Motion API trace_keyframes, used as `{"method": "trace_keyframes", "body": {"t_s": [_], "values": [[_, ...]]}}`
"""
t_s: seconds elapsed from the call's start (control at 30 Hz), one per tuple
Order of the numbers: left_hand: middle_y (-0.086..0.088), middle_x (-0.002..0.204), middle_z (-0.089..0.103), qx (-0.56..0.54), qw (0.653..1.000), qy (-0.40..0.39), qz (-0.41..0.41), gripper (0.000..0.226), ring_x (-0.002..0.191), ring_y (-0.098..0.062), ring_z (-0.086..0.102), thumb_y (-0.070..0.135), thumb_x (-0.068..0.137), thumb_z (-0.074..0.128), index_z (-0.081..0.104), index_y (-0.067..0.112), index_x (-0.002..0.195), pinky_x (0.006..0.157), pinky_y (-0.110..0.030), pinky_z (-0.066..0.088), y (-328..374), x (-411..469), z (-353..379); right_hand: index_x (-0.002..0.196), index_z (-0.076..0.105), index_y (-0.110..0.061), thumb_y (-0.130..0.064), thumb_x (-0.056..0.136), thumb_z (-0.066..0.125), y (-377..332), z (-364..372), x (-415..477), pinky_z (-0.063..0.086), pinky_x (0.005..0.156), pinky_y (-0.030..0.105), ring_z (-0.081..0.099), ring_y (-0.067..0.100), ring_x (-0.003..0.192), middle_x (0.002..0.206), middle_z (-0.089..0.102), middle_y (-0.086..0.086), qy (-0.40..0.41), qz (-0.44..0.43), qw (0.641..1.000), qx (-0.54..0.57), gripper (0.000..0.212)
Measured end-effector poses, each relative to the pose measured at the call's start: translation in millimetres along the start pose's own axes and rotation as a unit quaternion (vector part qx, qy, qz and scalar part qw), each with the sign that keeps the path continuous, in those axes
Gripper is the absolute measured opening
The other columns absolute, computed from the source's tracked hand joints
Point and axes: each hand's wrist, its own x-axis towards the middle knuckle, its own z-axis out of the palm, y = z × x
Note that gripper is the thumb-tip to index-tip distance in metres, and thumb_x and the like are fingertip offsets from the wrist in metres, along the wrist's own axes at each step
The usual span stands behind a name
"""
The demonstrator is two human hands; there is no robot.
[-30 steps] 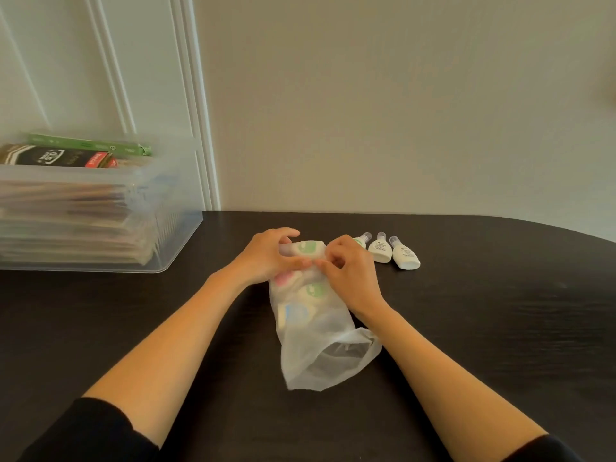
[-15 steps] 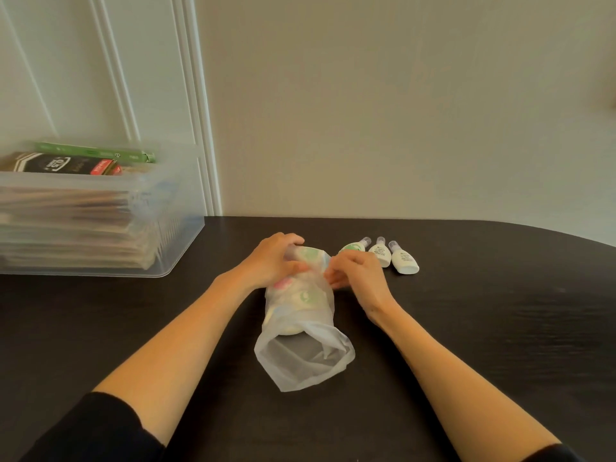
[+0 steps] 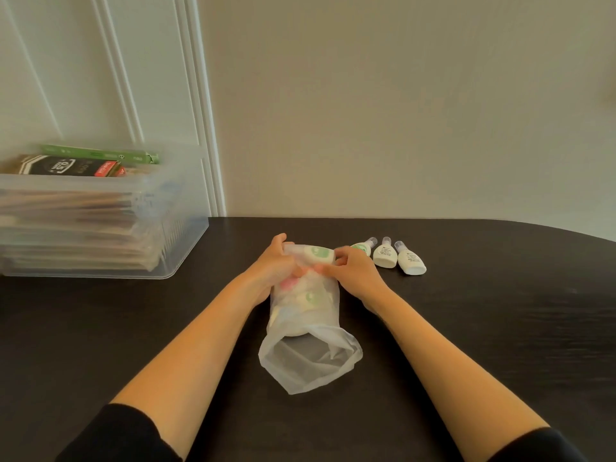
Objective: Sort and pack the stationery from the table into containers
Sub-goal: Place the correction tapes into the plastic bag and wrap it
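Observation:
A translucent plastic bag lies on the dark table, its open mouth toward me. Several small white bottles with green and pink labels show through its far end. My left hand grips the bag's far end from the left. My right hand pinches the same end from the right, fingers curled on the plastic. Three white correction-fluid bottles lie side by side just right of my right hand, the leftmost partly hidden behind it.
A clear plastic storage bin stands at the table's back left, stacked with flat packets, with a green box and a black-and-red pack on top. A wall and white door frame rise behind the table.
The bag has swung round so that it lies straighter toward me, and its mouth has spread open. Both hands have stayed on its far end.

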Motion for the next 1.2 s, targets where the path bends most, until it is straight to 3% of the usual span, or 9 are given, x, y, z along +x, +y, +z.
{"method": "trace_keyframes", "body": {"t_s": [0.07, 0.17, 0.33, 0.63, 0.77, 0.9, 1.07, 1.13, 1.2], "values": [[-0.002, 0.140, 0.038, 0.015, 1.000, -0.010, -0.007, 0.084, 0.110, -0.018, 0.045, -0.007, 0.080, 0.055, 0.016, 0.021, 0.148, 0.074, -0.024, 0.047, -0.5, 1.1, -4.8, 0.090, 0.065, -0.009, -0.027, 0.084, 0.067, 3.1, -2.0, 1.5, 0.042, 0.067, 0.024, 0.055, 0.014, 0.079, 0.083, 0.061, 0.001, -0.008, 0.002, 1.000, 0.030, 0.019], [-0.004, 0.141, 0.039, 0.041, 0.999, -0.031, -0.001, 0.080, 0.123, -0.022, 0.041, -0.005, 0.077, 0.060, 0.025, 0.020, 0.145, 0.101, -0.033, 0.040, 1.9, 4.0, -12.5, 0.062, 0.054, -0.014, -0.023, 0.087, 0.063, 3.3, -0.8, 1.7, 0.029, 0.051, 0.016, 0.040, 0.009, 0.057, 0.061, 0.046, -0.005, 0.038, -0.011, 0.999, 0.014, 0.028], [0.000, 0.132, 0.050, 0.170, 0.981, -0.004, 0.088, 0.047, 0.119, -0.015, 0.047, 0.028, 0.085, 0.063, 0.050, 0.021, 0.130, 0.093, -0.025, 0.037, 15.1, 8.4, -11.3, 0.080, 0.062, -0.005, -0.019, 0.089, 0.058, 6.5, 6.6, -0.4, 0.031, 0.051, 0.016, 0.045, 0.012, 0.061, 0.065, 0.051, -0.001, 0.111, -0.070, 0.987, -0.096, 0.018], [-0.003, 0.126, 0.056, 0.343, 0.922, -0.040, 0.173, 0.053, 0.116, -0.020, 0.051, 0.043, 0.081, 0.065, 0.054, 0.018, 0.127, 0.090, -0.024, 0.038, 19.8, 14.4, -4.8, 0.068, 0.050, -0.009, 0.001, 0.087, 0.056, 11.7, 6.7, -6.3, 0.037, 0.066, 0.020, 0.042, 0.011, 0.070, 0.087, 0.044, -0.004, 0.132, -0.209, 0.966, -0.078, 0.022], [-0.004, 0.109, 0.063, 0.340, 0.918, -0.043, 0.201, 0.038, 0.101, -0.021, 0.057, 0.036, 0.083, 0.065, 0.059, 0.014, 0.115, 0.088, -0.033, 0.045, 11.1, 15.4, -7.4, 0.065, 0.048, -0.013, 0.001, 0.085, 0.057, 10.3, 4.0, -7.8, 0.036, 0.067, 0.019, 0.044, 0.010, 0.069, 0.085, 0.046, -0.004, 0.117, -0.208, 0.967, -0.093, 0.026], [-0.004, 0.112, 0.053, 0.369, 0.906, -0.021, 0.209, 0.037, 0.101, -0.018, 0.048, 0.034, 0.088, 0.059, 0.052, 0.015, 0.118, 0.084, -0.028, 0.039, 8.6, 17.8, -5.4, 0.062, 0.045, -0.021, -0.001, 0.084, 0.060, 8.3, -1.4, -9.3, 0.047, 0.080, 0.030, 0.055, 0.022, 0.086, 0.090, 0.054, 0.002, 0.102, -0.180, 0.978, -0.037, 0.033], [-0.007, 0.118, 0.041, 0.422, 0.882, -0.009, 0.209, 0.033, 0.103, -0.021, 0.041, 0.026, 0.093, 0.050, 0.044, 0.012, 0.122, 0.082, -0.026, 0.033, 10.8, 19.6, 1.0, 0.069, 0.050, -0.020, -0.008, 0.088, 0.056, 8.6, -3.1, -11.6, 0.043, 0.076, 0.021, 0.055, 0.017, 0.090, 0.095, 0.060, 0.006, 0.032, -0.114, 0.992, -0.042, 0.024], [-0.008, 0.127, 0.039, 0.419, 0.883, 0.026, 0.209, 0.041, 0.110, -0.024, 0.043, 0.024, 0.093, 0.050, 0.039, 0.012, 0.131, 0.089, -0.030, 0.036, 10.8, 19.6, 3.6, 0.075, 0.055, -0.018, -0.009, 0.088, 0.054, 6.9, -7.5, -14.0, 0.044, 0.079, 0.024, 0.055, 0.015, 0.090, 0.092, 0.059, 0.001, 0.089, -0.112, 0.989, -0.034, 0.016], [-0.010, 0.133, 0.035, 0.428, 0.876, 0.103, 0.196, 0.050, 0.117, -0.028, 0.041, 0.026, 0.092, 0.053, 0.034, 0.010, 0.135, 0.096, -0.036, 0.038, 9.6, 17.2, 7.3, 0.094, 0.061, -0.012, -0.005, 0.088, 0.050, 9.4, -18.5, -13.9, 0.040, 0.092, 0.029, 0.050, 0.017, 0.104, 0.102, 0.056, 0.000, 0.225, -0.121, 0.963, -0.082, 0.015]]}}
